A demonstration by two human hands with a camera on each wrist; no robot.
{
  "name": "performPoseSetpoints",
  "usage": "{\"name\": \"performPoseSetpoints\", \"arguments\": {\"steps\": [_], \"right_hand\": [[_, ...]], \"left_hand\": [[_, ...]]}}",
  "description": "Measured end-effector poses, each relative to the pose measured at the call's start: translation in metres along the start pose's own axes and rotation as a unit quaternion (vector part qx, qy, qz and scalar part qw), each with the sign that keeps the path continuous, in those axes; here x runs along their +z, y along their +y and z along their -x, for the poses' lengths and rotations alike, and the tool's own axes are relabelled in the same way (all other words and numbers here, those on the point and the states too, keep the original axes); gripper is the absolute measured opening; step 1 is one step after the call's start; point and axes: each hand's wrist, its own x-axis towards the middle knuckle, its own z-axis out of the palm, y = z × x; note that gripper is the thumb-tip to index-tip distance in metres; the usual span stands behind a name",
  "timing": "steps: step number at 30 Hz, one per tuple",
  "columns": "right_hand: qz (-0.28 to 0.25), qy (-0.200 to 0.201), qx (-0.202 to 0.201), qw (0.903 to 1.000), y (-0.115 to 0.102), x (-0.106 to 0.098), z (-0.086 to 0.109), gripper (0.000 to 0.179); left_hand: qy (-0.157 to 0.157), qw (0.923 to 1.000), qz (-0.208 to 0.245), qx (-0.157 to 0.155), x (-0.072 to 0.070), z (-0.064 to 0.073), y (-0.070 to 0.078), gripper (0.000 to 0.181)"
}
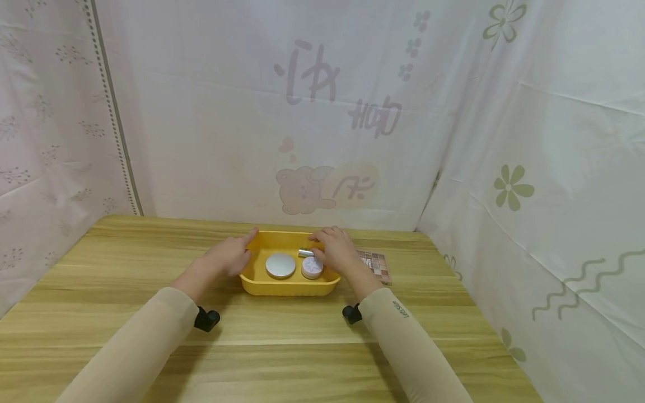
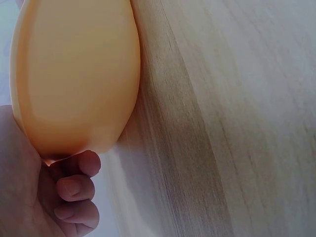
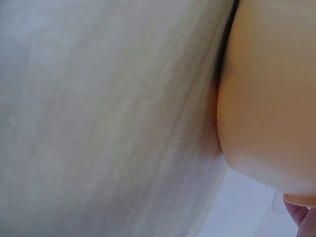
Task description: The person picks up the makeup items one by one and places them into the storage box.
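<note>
A yellow plastic basin [image 1: 289, 288] stands on the table. My left hand [image 1: 228, 256] grips its left end; in the left wrist view the fingertips [image 2: 79, 187] curl under the rim, with the thumb side along the top. At the far right corner my right hand [image 1: 336, 250] holds the rim; the right wrist view shows only a finger [image 3: 298, 213] just past the rim. Inside lie a round silver compact [image 1: 280, 265], a small round jar [image 1: 312, 267] with a pale patterned lid, and a silver tube [image 1: 305, 253] partly hidden by the right hand.
An eyeshadow palette [image 1: 375, 266] lies on the wooden table [image 1: 282, 358], right of the basin and partly behind the right wrist. A printed white curtain [image 1: 227, 112] hangs behind the table, with more curtain at both sides.
</note>
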Motion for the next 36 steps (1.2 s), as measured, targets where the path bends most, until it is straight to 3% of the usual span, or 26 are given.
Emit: {"name": "performPoseSetpoints", "arguments": {"steps": [14, 22, 36], "right_hand": [[-0.017, -0.006, 0.001, 0.9998, 0.002, -0.007, -0.002, 0.034], [-0.063, 0.014, 0.016, 0.9978, 0.011, -0.019, -0.002, 0.037], [-0.07, 0.032, 0.031, 0.9965, 0.036, -0.032, 0.013, 0.039]], "left_hand": [[-0.007, 0.9997, 0.025, 0.001, -0.001, 0.0, -0.001, 0.07], [-0.007, 0.9994, 0.033, 0.006, -0.002, -0.001, -0.002, 0.07], [-0.008, 0.9997, 0.024, 0.002, -0.001, -0.002, -0.001, 0.07]]}}
